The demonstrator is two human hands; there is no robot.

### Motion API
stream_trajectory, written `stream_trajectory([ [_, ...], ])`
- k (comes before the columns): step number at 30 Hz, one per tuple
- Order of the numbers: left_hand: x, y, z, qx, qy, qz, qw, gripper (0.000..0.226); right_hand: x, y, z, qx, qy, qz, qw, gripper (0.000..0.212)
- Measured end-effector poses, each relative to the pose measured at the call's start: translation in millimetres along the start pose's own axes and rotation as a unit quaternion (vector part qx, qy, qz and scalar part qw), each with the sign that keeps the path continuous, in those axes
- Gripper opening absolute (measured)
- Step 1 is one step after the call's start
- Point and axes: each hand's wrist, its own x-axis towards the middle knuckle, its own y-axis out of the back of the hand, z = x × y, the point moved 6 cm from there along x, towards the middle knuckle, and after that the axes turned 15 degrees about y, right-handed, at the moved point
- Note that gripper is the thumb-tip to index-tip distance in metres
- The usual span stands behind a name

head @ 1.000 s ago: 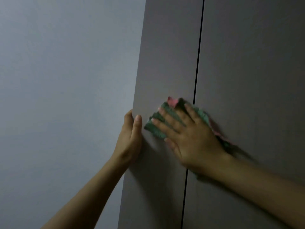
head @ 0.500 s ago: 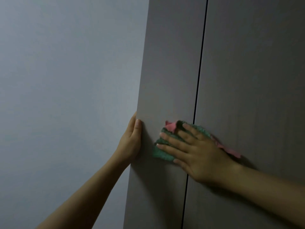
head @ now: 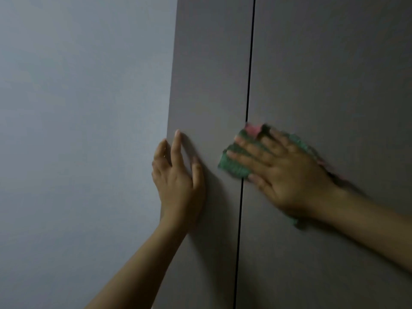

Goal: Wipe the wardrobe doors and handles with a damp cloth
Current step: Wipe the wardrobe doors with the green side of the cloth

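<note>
While left hand (head: 178,175) braces door (head: 211,85), cloth (head: 236,161) under right hand (head: 287,177)

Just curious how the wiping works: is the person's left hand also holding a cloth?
No, the left hand lies bare against the grey wardrobe door, while the right hand presses the green and pink cloth.

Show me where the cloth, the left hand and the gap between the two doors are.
cloth (head: 234,167): head view, green part left of the fingers.
left hand (head: 178,184): head view, back of the hand.
gap between the doors (head: 249,74): head view, dark line above the cloth.
</note>
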Motion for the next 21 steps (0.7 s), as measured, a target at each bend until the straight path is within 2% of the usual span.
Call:
stream_trajectory([
  [3,3,0,-4,-0.008,-0.003,0.025,1.0,0.064,1,18,78,-0.032,-0.155,0.04,0.987,0.054],
  [6,4,-2,-3,0.001,-0.014,0.033,0.999,0.068,4,21,84,-0.055,-0.251,0.078,0.963,0.055],
  [8,4,-2,-3,0.01,-0.017,0.039,0.999,0.068,6,11,40,-0.044,-0.201,0.08,0.975,0.055],
  [10,4,-2,-4,0.022,-0.019,0.045,0.999,0.068,-1,-1,-10,-0.009,-0.07,0.037,0.997,0.054],
  [12,5,-2,-4,0.034,-0.021,0.045,0.998,0.068,-10,0,-19,0.014,0.026,-0.008,1.0,0.052],
  [13,4,-3,-3,0.037,-0.023,0.044,0.998,0.068,-12,3,-7,0.007,0.033,-0.011,0.999,0.052],
  [14,4,-4,-2,0.041,-0.026,0.043,0.998,0.067,-12,6,12,-0.004,0.005,-0.005,1.0,0.052],
  [18,1,-3,2,0.056,-0.023,0.05,0.997,0.066,-13,22,82,-0.036,-0.224,0.053,0.972,0.054],
  [20,-2,-4,7,0.061,-0.025,0.053,0.996,0.068,-14,20,63,-0.045,-0.251,0.081,0.963,0.054],
  [21,-4,-5,11,0.063,-0.028,0.053,0.996,0.069,-17,16,44,-0.046,-0.223,0.078,0.971,0.054],
])
